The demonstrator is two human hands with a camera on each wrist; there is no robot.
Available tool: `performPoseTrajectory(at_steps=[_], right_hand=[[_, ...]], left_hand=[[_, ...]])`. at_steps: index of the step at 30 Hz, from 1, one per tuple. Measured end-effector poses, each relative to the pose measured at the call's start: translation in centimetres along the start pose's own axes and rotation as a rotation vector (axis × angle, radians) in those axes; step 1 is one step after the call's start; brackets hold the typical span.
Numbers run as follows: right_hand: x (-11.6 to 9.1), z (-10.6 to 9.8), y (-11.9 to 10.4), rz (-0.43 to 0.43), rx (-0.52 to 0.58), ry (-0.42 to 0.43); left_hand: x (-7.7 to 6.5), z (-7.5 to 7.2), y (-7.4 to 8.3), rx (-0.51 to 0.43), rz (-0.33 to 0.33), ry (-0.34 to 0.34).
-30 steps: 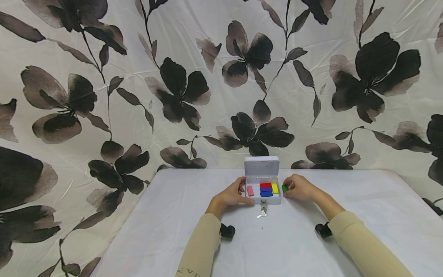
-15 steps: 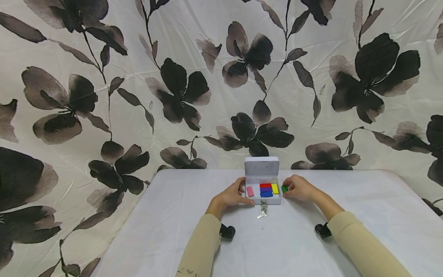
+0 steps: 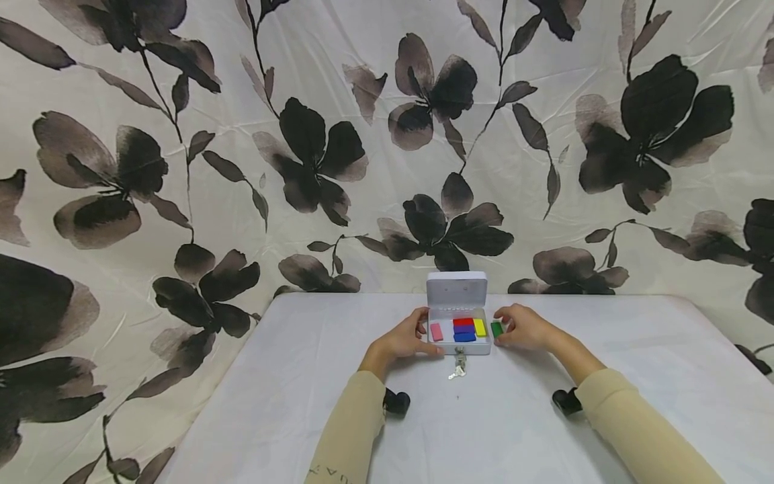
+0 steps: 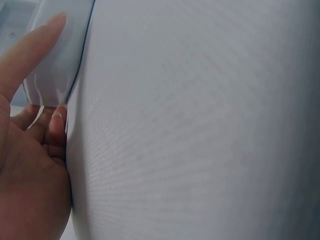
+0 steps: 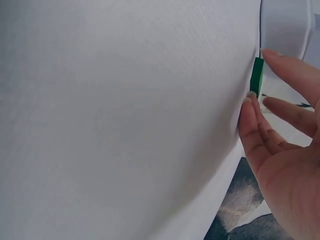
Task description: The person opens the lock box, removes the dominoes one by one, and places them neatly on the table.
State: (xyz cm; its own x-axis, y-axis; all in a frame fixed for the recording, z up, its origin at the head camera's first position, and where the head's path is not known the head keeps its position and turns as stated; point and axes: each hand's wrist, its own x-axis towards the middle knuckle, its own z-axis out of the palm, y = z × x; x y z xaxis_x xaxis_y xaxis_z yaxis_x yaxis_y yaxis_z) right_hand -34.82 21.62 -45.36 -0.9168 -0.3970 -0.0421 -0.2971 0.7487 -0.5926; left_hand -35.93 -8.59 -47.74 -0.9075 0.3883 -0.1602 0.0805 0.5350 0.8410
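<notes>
A small white lidded metal box [image 3: 475, 349] stands with its lid [image 3: 456, 294] raised. Inside lie a pink block [image 3: 437, 332], a red block [image 3: 463, 322], a purple block [image 3: 464, 329], a blue block [image 3: 465, 337] and a yellow block [image 3: 480, 327]. My left hand [image 3: 402, 338] grips the box's left end, thumb along the front. Just outside the right wall, a green block [image 3: 497, 329] is between the thumb and fingertips of my right hand [image 3: 527, 328]. In the right wrist view, the green block [image 5: 257, 77] is low at the table surface, thumb at one end, fingers at the other.
Keys [image 3: 461, 366] hang from the lock on the box's front, over the white tablecloth [image 3: 471, 437]. Behind the table's far edge hangs a floral-print cloth [image 3: 338, 60]. Dark wrist cameras [image 3: 397, 403] sit under both sleeves.
The green block has turned in my right fingers and shows more of its face, lining up with the box's right wall. My left hand and the box have stayed put.
</notes>
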Motion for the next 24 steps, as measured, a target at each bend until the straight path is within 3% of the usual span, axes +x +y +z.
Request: performPoseTrajectory(at_steps=[24], right_hand=[[-3.2, -1.0, 0.8, -0.064, -0.008, 0.063]], left_hand=[[-0.3, 0.0, 0.4, -0.008, 0.008, -0.009]])
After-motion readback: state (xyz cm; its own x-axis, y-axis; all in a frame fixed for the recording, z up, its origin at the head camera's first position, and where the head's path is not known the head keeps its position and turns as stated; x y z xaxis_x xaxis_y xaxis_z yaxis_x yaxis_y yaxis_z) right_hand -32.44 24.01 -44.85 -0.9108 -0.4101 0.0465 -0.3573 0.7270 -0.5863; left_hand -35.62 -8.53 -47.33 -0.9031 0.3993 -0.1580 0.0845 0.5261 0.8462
